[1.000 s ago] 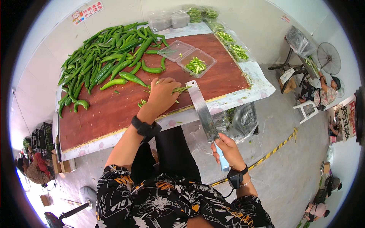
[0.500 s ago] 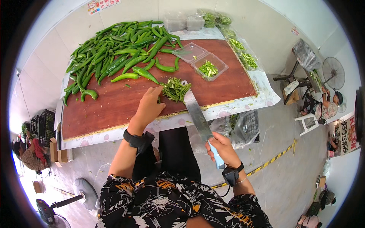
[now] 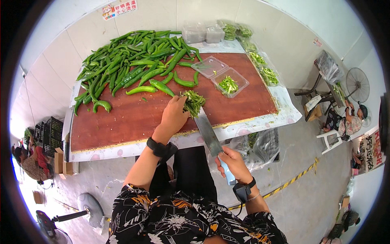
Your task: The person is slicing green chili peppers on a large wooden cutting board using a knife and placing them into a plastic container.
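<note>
A heap of sliced green peppers (image 3: 193, 104) is at the near middle of the red-brown board (image 3: 231, 109). My left hand (image 3: 173, 116) presses against the heap's left side, its fingers curled around the slices and partly hidden. In my right hand (image 3: 237, 163) is the light blue handle of a cleaver (image 3: 209, 133). The tip of its blade reaches under the near right edge of the heap, and the rest slants back over the board's front edge. An opened clear plastic box (image 3: 239, 86) with some slices (image 3: 228, 84) in it lies to the right.
Whole green peppers (image 3: 122, 67) cover the board's far left. Stacked clear boxes (image 3: 194, 33) and packed boxes of slices (image 3: 256, 58) line the back and right edges. Below the table's front sits a plastic-lined crate (image 3: 266, 145). A standing fan (image 3: 357, 81) and a seated person (image 3: 350, 122) are far right.
My left hand has moved right and closed in on the sliced peppers. The heap looks more gathered over the blade's tip. The whole view has shifted slightly.
</note>
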`<act>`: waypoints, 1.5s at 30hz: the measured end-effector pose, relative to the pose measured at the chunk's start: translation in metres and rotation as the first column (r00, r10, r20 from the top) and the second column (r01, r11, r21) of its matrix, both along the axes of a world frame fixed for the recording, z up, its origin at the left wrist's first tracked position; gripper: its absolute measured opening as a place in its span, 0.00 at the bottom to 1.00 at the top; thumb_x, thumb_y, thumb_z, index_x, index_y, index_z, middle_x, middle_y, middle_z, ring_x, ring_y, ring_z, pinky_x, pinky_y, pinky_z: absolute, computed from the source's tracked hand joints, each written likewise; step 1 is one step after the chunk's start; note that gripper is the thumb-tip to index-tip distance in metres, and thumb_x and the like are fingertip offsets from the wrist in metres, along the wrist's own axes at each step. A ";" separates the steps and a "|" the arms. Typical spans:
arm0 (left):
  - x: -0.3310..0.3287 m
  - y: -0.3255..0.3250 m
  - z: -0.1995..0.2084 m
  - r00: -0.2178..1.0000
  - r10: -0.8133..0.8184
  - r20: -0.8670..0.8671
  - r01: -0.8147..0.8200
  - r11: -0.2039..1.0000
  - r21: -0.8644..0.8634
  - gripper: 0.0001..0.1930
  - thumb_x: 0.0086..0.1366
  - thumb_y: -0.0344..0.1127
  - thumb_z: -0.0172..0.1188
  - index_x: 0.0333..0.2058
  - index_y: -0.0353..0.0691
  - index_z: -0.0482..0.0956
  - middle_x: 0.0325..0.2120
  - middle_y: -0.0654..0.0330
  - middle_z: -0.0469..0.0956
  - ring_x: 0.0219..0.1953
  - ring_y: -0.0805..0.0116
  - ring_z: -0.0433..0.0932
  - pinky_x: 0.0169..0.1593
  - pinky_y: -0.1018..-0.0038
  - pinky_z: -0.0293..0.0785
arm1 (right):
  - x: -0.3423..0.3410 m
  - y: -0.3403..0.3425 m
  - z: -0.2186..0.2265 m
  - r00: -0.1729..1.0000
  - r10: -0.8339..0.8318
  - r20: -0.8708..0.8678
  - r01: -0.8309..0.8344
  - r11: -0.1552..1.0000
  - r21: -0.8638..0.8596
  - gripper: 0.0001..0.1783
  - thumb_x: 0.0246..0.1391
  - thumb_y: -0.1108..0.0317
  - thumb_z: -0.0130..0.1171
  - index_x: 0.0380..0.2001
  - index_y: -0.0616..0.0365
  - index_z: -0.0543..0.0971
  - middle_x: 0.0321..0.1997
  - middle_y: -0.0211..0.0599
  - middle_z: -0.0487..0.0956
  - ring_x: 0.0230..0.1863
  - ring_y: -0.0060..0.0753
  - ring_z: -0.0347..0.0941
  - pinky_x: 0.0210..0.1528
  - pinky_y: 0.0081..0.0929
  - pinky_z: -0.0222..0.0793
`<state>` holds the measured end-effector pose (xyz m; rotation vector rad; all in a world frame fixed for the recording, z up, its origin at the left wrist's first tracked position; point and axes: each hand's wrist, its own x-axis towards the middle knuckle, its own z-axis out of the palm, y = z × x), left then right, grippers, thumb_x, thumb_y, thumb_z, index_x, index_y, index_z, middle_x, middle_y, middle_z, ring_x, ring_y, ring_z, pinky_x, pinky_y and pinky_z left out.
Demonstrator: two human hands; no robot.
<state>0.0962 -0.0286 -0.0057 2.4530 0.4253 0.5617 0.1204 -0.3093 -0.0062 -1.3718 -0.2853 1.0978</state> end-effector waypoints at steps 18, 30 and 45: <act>0.021 -0.004 0.026 0.990 -0.026 0.138 0.026 1.000 0.002 0.24 0.53 0.31 0.63 0.51 0.33 0.73 0.44 0.48 0.74 0.48 0.46 0.73 0.51 0.61 0.71 | 0.007 0.001 -0.002 0.993 -0.063 -0.095 0.072 0.993 0.096 0.16 0.66 0.66 0.47 0.54 0.59 0.69 0.27 0.33 0.73 0.18 0.20 0.68 0.14 0.19 0.65; 0.099 -0.015 0.052 0.930 -0.230 0.288 0.198 0.971 0.136 0.21 0.52 0.31 0.64 0.47 0.34 0.75 0.39 0.47 0.75 0.46 0.46 0.73 0.49 0.60 0.71 | 0.030 -0.001 0.017 0.971 -0.160 -0.178 0.206 0.938 0.280 0.11 0.67 0.65 0.47 0.48 0.58 0.69 0.27 0.32 0.71 0.19 0.20 0.67 0.16 0.21 0.65; 0.136 -0.004 0.055 0.923 -0.266 0.279 0.232 0.961 0.149 0.17 0.57 0.29 0.56 0.47 0.36 0.77 0.43 0.47 0.76 0.47 0.47 0.73 0.52 0.60 0.70 | 0.059 0.012 0.001 0.627 0.249 -0.739 0.506 0.591 0.628 0.21 0.71 0.60 0.37 0.54 0.67 0.67 0.30 0.27 0.62 0.23 0.17 0.61 0.17 0.18 0.65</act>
